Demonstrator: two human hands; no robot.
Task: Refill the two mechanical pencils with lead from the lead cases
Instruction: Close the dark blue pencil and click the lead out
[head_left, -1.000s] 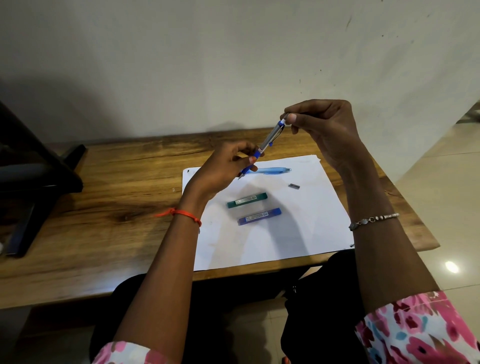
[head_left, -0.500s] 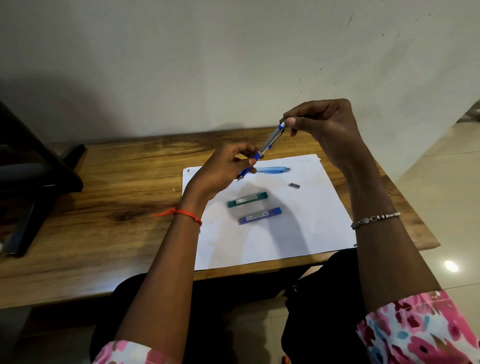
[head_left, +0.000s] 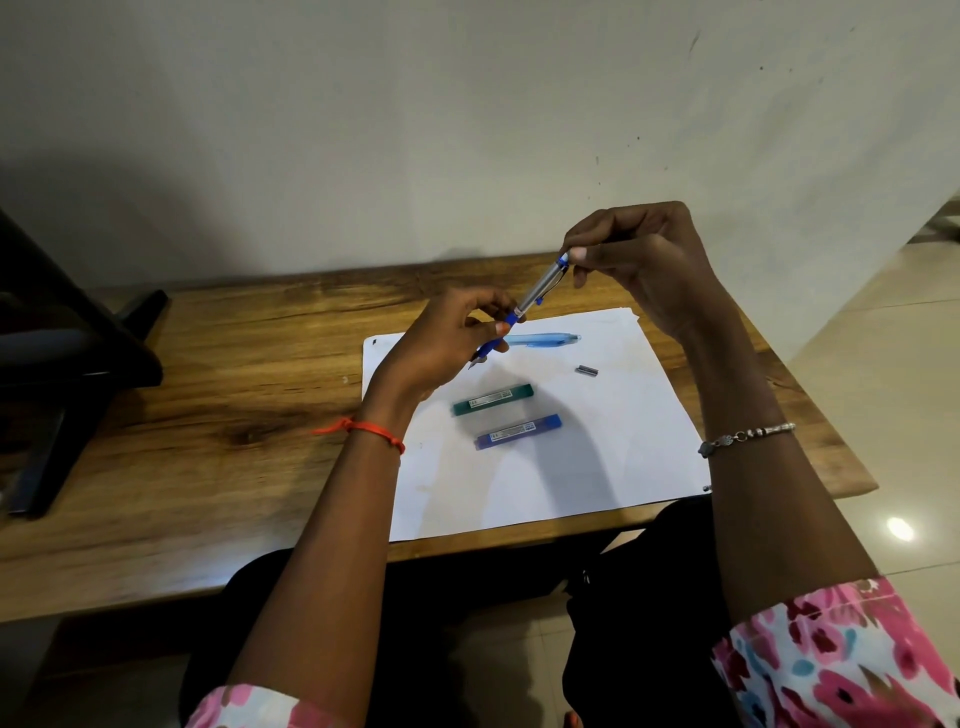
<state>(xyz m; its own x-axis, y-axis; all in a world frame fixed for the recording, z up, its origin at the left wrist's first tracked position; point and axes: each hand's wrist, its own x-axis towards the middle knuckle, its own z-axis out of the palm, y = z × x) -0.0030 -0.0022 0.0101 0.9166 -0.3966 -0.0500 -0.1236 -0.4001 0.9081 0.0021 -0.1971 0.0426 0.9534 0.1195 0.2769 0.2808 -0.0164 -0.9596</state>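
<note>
White labels run along the green lead case (head_left: 493, 399) and the blue lead case (head_left: 519, 432), their print too small to read; the left hand (head_left: 447, 343) pinches the grip of a tilted mechanical pencil (head_left: 535, 291) above the paper (head_left: 597, 467); the right hand (head_left: 644, 260) pinches its top end; a light-blue mechanical pencil (head_left: 543, 340) lies on the paper.

Glossy wooden table (head_left: 218, 415), matt paper (head_left: 597, 467)

Pencil (head_left: 540, 287) top under fingertips (head_left: 577, 254)
</note>
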